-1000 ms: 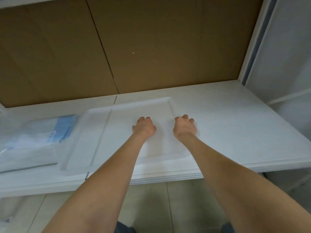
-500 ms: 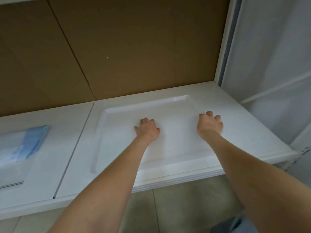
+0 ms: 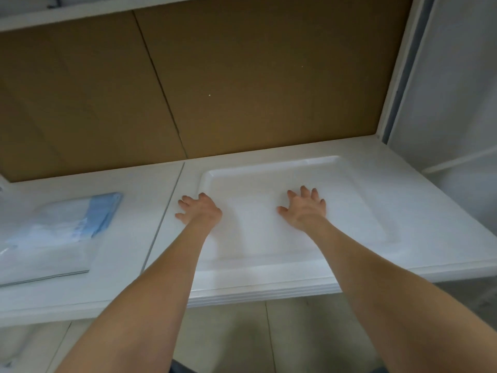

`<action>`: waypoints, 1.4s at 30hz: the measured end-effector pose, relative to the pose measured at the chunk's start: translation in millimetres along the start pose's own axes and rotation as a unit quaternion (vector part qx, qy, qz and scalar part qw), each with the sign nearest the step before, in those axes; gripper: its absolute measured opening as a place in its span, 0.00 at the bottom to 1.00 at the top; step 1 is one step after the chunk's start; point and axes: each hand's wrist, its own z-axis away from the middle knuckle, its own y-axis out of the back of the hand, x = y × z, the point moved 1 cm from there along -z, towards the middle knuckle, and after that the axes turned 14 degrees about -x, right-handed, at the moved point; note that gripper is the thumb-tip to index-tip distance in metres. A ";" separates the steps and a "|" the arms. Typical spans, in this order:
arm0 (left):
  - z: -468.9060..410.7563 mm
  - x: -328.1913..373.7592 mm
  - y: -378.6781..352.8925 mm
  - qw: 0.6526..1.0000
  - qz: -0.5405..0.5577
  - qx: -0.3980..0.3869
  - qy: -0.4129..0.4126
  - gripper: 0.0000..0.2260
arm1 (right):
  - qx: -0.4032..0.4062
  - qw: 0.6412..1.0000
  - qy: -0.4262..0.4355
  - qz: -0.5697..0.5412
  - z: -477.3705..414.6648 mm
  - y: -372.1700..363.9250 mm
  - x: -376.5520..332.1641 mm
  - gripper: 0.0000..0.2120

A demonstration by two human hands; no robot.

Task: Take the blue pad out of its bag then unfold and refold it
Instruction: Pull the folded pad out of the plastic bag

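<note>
Surface: a white surface (image 3: 150,189) runs from left to right in front of me. A thin dark seam (image 3: 166,216) runs from its far edge to its front edge and splits it into a left part and a right part.
Tray: a shallow white tray (image 3: 269,168) lies on the right part and fills most of it, from near the far edge to the front edge.
My left hand: my left hand (image 3: 200,211) lies palm down across the tray's left rim. Its fingers (image 3: 184,203) are spread wide, reach onto the bare surface just right of the seam and hold nothing.
My right hand: my right hand (image 3: 304,210) rests flat inside the tray, about midway across it. Its fingers (image 3: 314,193) are fanned wide and point to the far edge, holding nothing.
Blue pad: the blue pad (image 3: 103,211) is folded and inside its bag, at the bag's far right end.
Bag: the clear bag (image 3: 48,238) lies flat on the left part of the surface, running off towards the left edge, apart from both my hands.
Back wall: brown board panels (image 3: 242,76) rise straight from the far edge.
Room: a white post (image 3: 398,63) stands at the far right corner, with pale panels (image 3: 457,76) beyond it. A white shelf edge (image 3: 80,9) crosses overhead, and grey floor tiles (image 3: 269,332) show below the front edge between my forearms.
</note>
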 end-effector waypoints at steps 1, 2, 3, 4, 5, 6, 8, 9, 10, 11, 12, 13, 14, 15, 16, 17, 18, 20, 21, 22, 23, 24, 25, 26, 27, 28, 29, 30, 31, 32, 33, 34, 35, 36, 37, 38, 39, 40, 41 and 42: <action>-2.2 -7.6 0.9 1.000 0.021 -0.019 -0.006 0.24 | -0.002 1.000 0.001 0.005 -0.5 -2.7 -7.4 0.30; -4.6 -12.7 1.5 0.998 0.037 -0.037 -0.028 0.22 | -0.003 1.000 0.002 0.012 -1.0 -5.0 -14.7 0.30; -6.4 -16.1 1.7 0.996 0.045 -0.046 -0.056 0.21 | -0.005 1.000 0.002 0.017 -1.7 -7.1 -21.8 0.30; -8.0 -17.7 2.4 0.994 0.050 -0.046 -0.080 0.20 | -0.006 1.000 0.003 0.022 -2.5 -8.6 -28.9 0.30; -9.5 -18.5 2.9 0.993 0.057 -0.041 -0.094 0.20 | -0.008 1.000 0.007 0.025 -3.6 -9.9 -36.0 0.29; -11.5 -19.6 3.7 0.992 0.068 -0.037 -0.102 0.20 | -0.009 0.999 0.012 0.030 -5.0 -11.2 -44.8 0.29; -13.1 -16.9 3.5 0.990 0.074 -0.034 -0.116 0.20 | -0.006 0.999 0.022 0.039 -6.7 -12.5 -58.1 0.29; -14.4 -17.2 3.5 0.989 0.074 -0.033 -0.122 0.20 | -0.004 0.999 0.029 0.042 -8.0 -12.8 -66.5 0.30; -15.5 -17.8 3.4 0.988 0.073 -0.032 -0.132 0.19 | -0.002 0.998 0.037 0.043 -9.8 -12.9 -75.2 0.30; -16.0 -19.1 3.8 0.987 0.075 -0.033 -0.140 0.19 | 0.002 0.998 0.046 0.040 -11.6 -12.8 -84.1 0.30; -16.7 -21.9 5.3 0.985 0.080 -0.029 -0.148 0.18 | 0.009 0.998 0.060 0.036 -13.1 -12.2 -94.2 0.29; -17.4 -26.7 7.8 0.985 0.084 -0.020 -0.151 0.18 | 0.018 0.996 0.076 0.030 -14.5 -11.4 -105.2 0.29; -19.0 -33.5 11.7 0.985 0.086 -0.004 -0.149 0.18 | 0.027 0.995 0.096 0.025 -15.6 -10.9 -117.4 0.28; -22.0 -42.6 16.3 0.986 0.085 0.016 -0.142 0.18 | 0.033 0.992 0.118 0.021 -16.7 -10.7 -130.7 0.28; -26.4 -53.5 21.3 0.988 0.081 0.035 -0.129 0.18 | 0.033 0.990 0.139 0.016 -17.3 -10.9 -144.4 0.28; -31.2 -66.3 26.6 0.990 0.073 0.051 -0.110 0.18 | 0.030 0.987 0.158 0.011 -17.6 -11.9 -158.8 0.28; -36.0 -80.2 31.6 0.992 0.059 0.063 -0.086 0.18 | 0.024 0.985 0.173 0.007 -17.6 -13.4 -172.8 0.28; -44.0 -109.4 39.6 0.996 0.037 0.072 -0.032 0.18 | 0.011 0.980 0.198 0.000 -17.5 -17.9 -199.6 0.28; -47.3 -123.2 41.9 0.997 0.030 0.068 -0.005 0.18 | 0.004 0.978 0.208 -0.004 -17.1 -20.7 -211.8 0.27; -50.4 -135.8 43.2 0.998 0.025 0.061 0.020 0.19 | -0.003 0.976 0.217 -0.006 -16.7 -23.7 -222.9 0.27; -53.3 -146.8 43.6 0.997 0.020 0.054 0.042 0.19 | -0.008 0.975 0.223 -0.008 -16.2 -26.8 -232.7 0.27; -55.9 -156.2 43.9 0.997 0.015 0.045 0.064 0.20 | -0.014 0.974 0.228 -0.010 -16.2 -29.8 -241.3 0.26; -58.5 -164.5 44.0 0.996 0.010 0.037 0.086 0.20 | -0.019 0.973 0.231 -0.010 -16.3 -33.0 -248.9 0.26; -60.4 -171.0 44.1 0.994 0.006 0.028 0.109 0.21 | -0.025 0.972 0.235 -0.009 -16.9 -36.3 -255.2 0.26; -62.0 -176.5 44.8 0.991 0.006 0.017 0.131 0.21 | -0.029 0.971 0.237 -0.008 -17.6 -39.2 -260.7 0.26; -63.9 -181.1 45.1 0.988 0.010 0.003 0.151 0.22 | -0.033 0.971 0.238 -0.007 -18.5 -42.0 -264.8 0.26; -65.7 -185.3 45.1 0.986 0.020 -0.010 0.167 0.22 | -0.035 0.971 0.237 -0.007 -19.5 -44.3 -267.5 0.26; -67.1 -189.1 44.6 0.984 0.032 -0.019 0.176 0.22 | -0.037 0.971 0.235 -0.008 -20.4 -46.4 -269.0 0.26; -69.0 -192.6 43.3 0.983 0.040 -0.021 0.178 0.21 | -0.039 0.972 0.234 -0.010 -21.0 -48.1 -269.7 0.26; -71.0 -195.5 42.2 0.983 0.043 -0.017 0.175 0.20 | -0.039 0.972 0.232 -0.010 -21.8 -49.6 -269.8 0.25; -72.7 -197.2 42.0 0.984 0.045 -0.010 0.171 0.19 | -0.038 0.972 0.231 -0.011 -22.2 -50.2 -269.3 0.25; -73.4 -197.9 42.5 0.985 0.047 0.002 0.166 0.18 | -0.036 0.972 0.232 -0.014 -22.4 -50.6 -268.5 0.24; -73.5 -196.8 43.2 0.986 0.052 0.016 0.158 0.18 | -0.034 0.972 0.233 -0.020 -22.2 -50.3 -267.3 0.23; -72.9 -193.4 43.9 0.987 0.057 0.030 0.145 0.17 | -0.034 0.972 0.232 -0.030 -22.2 -49.3 -265.7 0.23; -71.9 -188.3 44.5 0.989 0.063 0.043 0.128 0.17 | -0.035 0.972 0.230 -0.044 -22.0 -47.6 -264.0 0.22; -70.2 -181.7 45.3 0.990 0.072 0.057 0.107 0.16 | -0.034 0.971 0.227 -0.063 -22.2 -45.4 -262.1 0.22; -68.5 -174.1 46.1 0.990 0.084 0.072 0.084 0.16 | -0.032 0.970 0.224 -0.087 -22.3 -42.3 -259.9 0.22; -66.7 -165.6 47.2 0.990 0.098 0.084 0.061 0.16 | -0.030 0.968 0.222 -0.114 -22.5 -38.5 -257.1 0.21; -65.5 -157.2 48.2 0.988 0.112 0.094 0.037 0.15 | -0.030 0.965 0.219 -0.138 -22.7 -34.2 -253.5 0.20; -64.5 -148.5 48.7 0.987 0.128 0.101 0.013 0.15 | -0.033 0.963 0.214 -0.158 -23.3 -29.8 -249.2 0.20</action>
